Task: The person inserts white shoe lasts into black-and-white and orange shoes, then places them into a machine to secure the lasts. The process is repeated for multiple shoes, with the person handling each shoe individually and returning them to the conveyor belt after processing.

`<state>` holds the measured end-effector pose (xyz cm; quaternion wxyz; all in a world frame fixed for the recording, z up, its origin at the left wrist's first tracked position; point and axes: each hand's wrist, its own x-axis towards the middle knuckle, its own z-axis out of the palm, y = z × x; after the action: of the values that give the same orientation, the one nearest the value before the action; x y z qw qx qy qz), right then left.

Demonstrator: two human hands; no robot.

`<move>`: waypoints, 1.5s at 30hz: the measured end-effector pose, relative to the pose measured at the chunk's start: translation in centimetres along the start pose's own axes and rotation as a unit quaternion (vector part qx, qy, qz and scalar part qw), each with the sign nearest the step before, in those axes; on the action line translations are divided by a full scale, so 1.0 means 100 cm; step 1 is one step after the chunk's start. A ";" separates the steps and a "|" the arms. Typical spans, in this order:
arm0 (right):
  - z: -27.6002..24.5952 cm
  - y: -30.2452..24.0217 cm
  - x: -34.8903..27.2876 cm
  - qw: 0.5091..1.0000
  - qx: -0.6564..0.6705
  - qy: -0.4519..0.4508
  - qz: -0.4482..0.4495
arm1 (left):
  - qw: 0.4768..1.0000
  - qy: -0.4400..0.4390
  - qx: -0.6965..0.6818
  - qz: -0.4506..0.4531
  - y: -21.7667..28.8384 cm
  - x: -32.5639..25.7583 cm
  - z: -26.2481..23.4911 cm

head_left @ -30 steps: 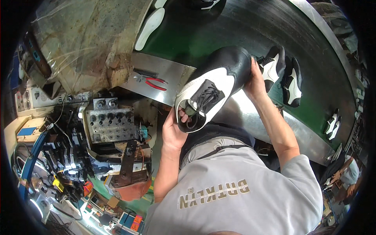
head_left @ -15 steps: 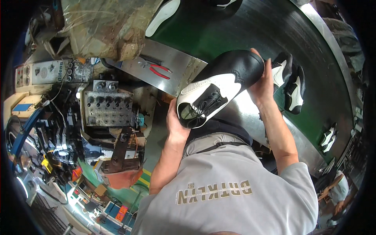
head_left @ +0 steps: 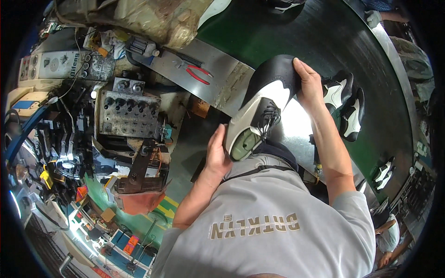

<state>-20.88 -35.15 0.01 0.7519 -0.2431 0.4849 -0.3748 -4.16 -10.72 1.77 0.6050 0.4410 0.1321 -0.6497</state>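
A black and white lace-up shoe [head_left: 282, 94] is tilted in front of my chest, toe pointing away to the upper right. A green shoe last [head_left: 245, 145] fills its opening, and black laces [head_left: 270, 115] hang over the tongue. My right hand [head_left: 308, 84] is closed on the black toe end, thumb on top, its other fingers partly hidden behind. Against the white heel, my left hand [head_left: 219, 153] grips from the side, with several of its fingers out of sight behind the shoe.
A green conveyor belt [head_left: 333, 41] curves past on the right, carrying a pair of similar shoes [head_left: 353, 113] and smaller-looking ones farther along. Red-handled pliers [head_left: 198, 74] lie on a metal ledge [head_left: 178, 76]. A machine control box [head_left: 129, 116] with knobs stands at left.
The shoe has turned more upright and shifted slightly right, so the green last shows more. My right hand has brought its thumb over the toe; my left hand has moved slightly right with the heel.
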 end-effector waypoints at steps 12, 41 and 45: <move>0.152 0.063 -0.035 0.967 -0.138 -0.206 0.067 | 0.921 0.094 0.267 0.267 0.059 -0.030 -0.032; 0.583 0.315 -0.287 0.817 -0.209 -0.526 0.115 | 0.813 0.240 -0.102 0.521 0.327 -0.332 -0.300; 0.609 0.338 -0.270 0.801 -0.206 -0.550 0.115 | 0.804 0.221 -0.146 0.533 0.363 -0.317 -0.328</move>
<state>38.96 6.84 15.20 0.8623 -0.4997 0.0803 0.0193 38.36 25.21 19.24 0.8677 0.4799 0.1000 -0.0829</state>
